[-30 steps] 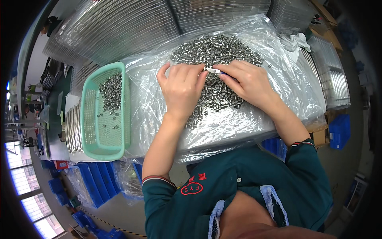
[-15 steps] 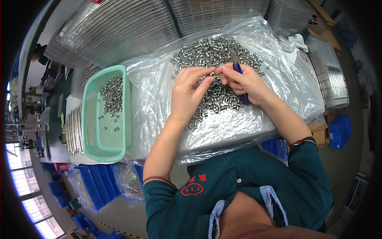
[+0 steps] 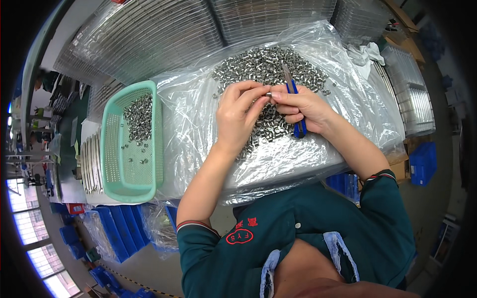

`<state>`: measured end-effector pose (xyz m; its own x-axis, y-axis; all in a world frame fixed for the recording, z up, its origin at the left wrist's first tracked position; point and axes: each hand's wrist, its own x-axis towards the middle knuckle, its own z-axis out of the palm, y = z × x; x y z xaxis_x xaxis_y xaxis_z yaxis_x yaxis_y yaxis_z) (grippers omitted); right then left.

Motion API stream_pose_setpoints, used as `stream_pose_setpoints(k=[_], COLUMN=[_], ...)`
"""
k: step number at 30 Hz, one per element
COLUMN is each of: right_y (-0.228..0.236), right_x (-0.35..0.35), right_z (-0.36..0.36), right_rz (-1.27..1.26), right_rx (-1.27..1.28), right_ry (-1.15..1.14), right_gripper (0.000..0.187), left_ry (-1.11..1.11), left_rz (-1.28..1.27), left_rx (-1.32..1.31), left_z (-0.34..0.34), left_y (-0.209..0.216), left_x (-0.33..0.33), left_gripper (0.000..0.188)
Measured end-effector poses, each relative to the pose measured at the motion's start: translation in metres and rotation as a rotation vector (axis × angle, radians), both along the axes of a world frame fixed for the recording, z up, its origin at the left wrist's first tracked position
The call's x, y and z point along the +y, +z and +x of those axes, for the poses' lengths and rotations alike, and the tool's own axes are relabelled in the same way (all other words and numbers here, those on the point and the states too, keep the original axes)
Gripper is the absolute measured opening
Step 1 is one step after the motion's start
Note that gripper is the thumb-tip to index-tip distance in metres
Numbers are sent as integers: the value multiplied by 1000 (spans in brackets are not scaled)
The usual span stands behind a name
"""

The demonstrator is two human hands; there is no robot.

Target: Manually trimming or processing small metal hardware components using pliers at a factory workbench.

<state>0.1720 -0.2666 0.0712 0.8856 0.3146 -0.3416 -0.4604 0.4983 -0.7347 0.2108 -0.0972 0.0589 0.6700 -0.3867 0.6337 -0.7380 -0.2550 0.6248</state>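
My left hand (image 3: 239, 110) and my right hand (image 3: 300, 106) meet over a heap of small metal rings (image 3: 268, 69) spread on a clear plastic sheet (image 3: 198, 114). Between the fingertips of both hands sits one small metal ring (image 3: 269, 94). My right hand also grips a blue-handled tool (image 3: 294, 107) with a thin metal tip that points away from me. More rings lie under and around both hands.
A mint-green plastic basket (image 3: 113, 144) with several rings in it stands to the left of the sheet. Stacks of clear plastic trays (image 3: 149, 39) lie behind and to the right. Blue bins (image 3: 117, 233) sit on the floor at the lower left.
Both hands have lifted off the heap and drawn together. The blue-handled tool now shows upright in my right hand, and a single ring is pinched between the fingertips.
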Motion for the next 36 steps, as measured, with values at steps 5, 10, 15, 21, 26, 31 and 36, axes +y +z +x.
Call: stream_pose_setpoints(k=[5, 10, 15, 21, 26, 31, 36], right_y=[-2, -6, -5, -5, 0, -2, 0], right_x=[1, -2, -3, -3, 2, -2, 1], right_z=[1, 2, 3, 2, -1, 1, 2], right_rz=[5, -6, -15, -28, -74, 83, 68], right_rx=[34, 0, -10, -26, -47, 35, 60], right_ry=[17, -4, 6, 17, -45, 42, 65], right_gripper=[16, 22, 21, 21, 21, 20, 24], left_ry=[5, -46, -43, -55, -60, -40, -69], left_rz=[8, -47, -51, -34, -36, -51, -30], left_rx=[-71, 31, 59, 54, 36, 133, 89], left_z=[0, -1, -1, -1, -1, -4, 0], left_y=[1, 1, -1, -1, -2, 2, -3], left_x=[0, -2, -1, 0, -1, -5, -1], left_gripper=[18, 18, 17, 17, 18, 19, 19])
